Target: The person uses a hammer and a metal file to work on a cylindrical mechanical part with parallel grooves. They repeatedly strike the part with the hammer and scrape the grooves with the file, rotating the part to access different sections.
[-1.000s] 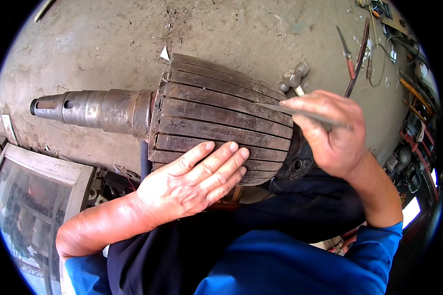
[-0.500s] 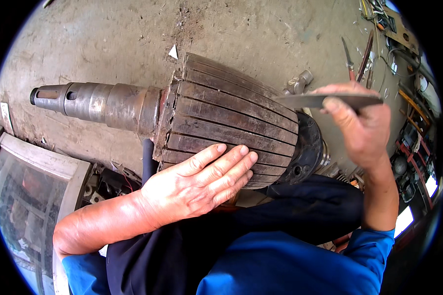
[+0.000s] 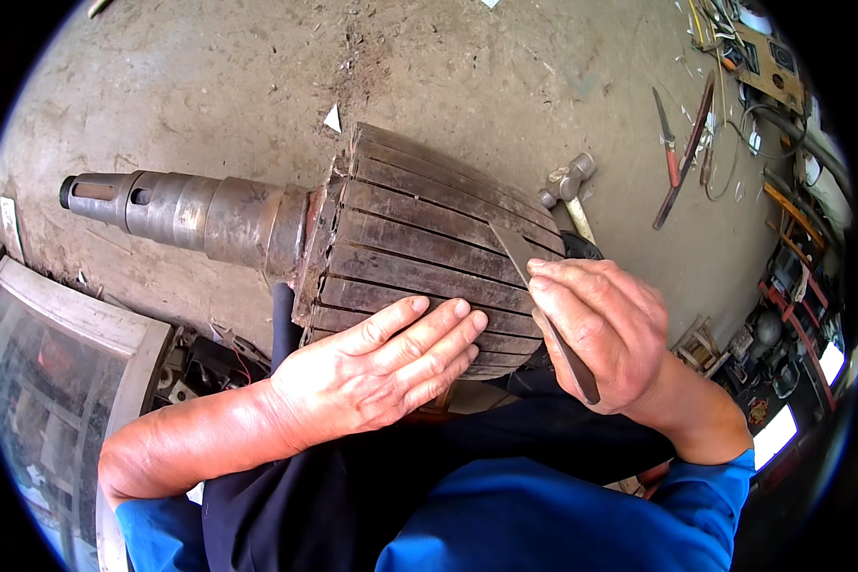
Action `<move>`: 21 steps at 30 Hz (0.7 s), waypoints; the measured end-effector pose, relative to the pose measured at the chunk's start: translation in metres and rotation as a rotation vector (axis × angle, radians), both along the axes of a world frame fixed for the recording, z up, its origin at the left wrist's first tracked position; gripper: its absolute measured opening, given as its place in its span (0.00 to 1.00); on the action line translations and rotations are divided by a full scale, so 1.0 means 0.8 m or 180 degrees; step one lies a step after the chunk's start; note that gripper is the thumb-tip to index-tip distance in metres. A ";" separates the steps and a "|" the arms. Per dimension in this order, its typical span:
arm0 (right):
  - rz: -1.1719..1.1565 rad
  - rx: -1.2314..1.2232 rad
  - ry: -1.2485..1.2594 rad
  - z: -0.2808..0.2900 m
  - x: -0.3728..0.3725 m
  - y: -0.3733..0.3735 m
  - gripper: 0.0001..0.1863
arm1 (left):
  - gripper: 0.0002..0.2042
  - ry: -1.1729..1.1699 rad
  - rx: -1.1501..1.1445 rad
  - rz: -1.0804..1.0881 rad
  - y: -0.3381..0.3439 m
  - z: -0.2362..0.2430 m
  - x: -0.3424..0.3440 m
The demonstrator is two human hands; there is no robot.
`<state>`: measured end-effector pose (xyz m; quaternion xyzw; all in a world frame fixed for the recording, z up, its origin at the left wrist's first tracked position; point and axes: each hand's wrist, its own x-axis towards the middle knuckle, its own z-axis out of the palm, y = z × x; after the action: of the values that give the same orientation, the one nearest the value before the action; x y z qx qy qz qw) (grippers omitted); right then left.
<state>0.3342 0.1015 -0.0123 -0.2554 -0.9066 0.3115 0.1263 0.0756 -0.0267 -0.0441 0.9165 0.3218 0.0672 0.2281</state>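
Note:
A large rusty slotted metal cylinder [image 3: 429,229] lies in front of me, with a stepped shaft [image 3: 191,214] sticking out to the left. My left hand [image 3: 372,367] rests flat on the lower slotted surface, fingers stretched. In my right hand [image 3: 601,329] is a thin flat metal blade [image 3: 510,246], gripped with closed fingers; its pointed end lies over one of the upper slots, where I cannot tell if it touches. Behind the cylinder's right end lies a hammer [image 3: 577,195] with a pale handle.
On the concrete floor [image 3: 210,86] at upper right lie a red-handled tool [image 3: 670,162], a long dark bar [image 3: 691,143], cables and clutter. A white-framed glass panel [image 3: 57,400] stands at lower left. A dark padded bar [image 3: 284,324] is under the shaft side.
My right hand has come down and leftward, and the blade now slants from upper left to lower right. My left hand stays on the cylinder, slightly lower in view.

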 end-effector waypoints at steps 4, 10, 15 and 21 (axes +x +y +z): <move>0.0028 -0.0120 0.0015 0.001 -0.002 0.008 0.18 | 0.23 0.0037 0.0064 -0.0014 0.001 0.000 -0.002; 0.0074 -0.0011 0.0130 -0.007 -0.006 0.007 0.17 | 0.23 0.0049 -0.0064 -0.0026 0.002 0.002 -0.002; -0.0110 -0.0385 0.0114 -0.007 -0.014 0.032 0.16 | 0.25 0.0036 -0.0169 -0.0072 0.008 0.007 0.000; -0.0624 -0.1475 -0.0476 -0.021 -0.009 0.077 0.12 | 0.26 0.0048 -0.0218 -0.0078 0.008 0.010 0.001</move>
<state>0.3268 0.1630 -0.0288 -0.3864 -0.7888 0.4773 0.0267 0.0765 -0.0203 -0.0361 0.9125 0.3144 0.0465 0.2577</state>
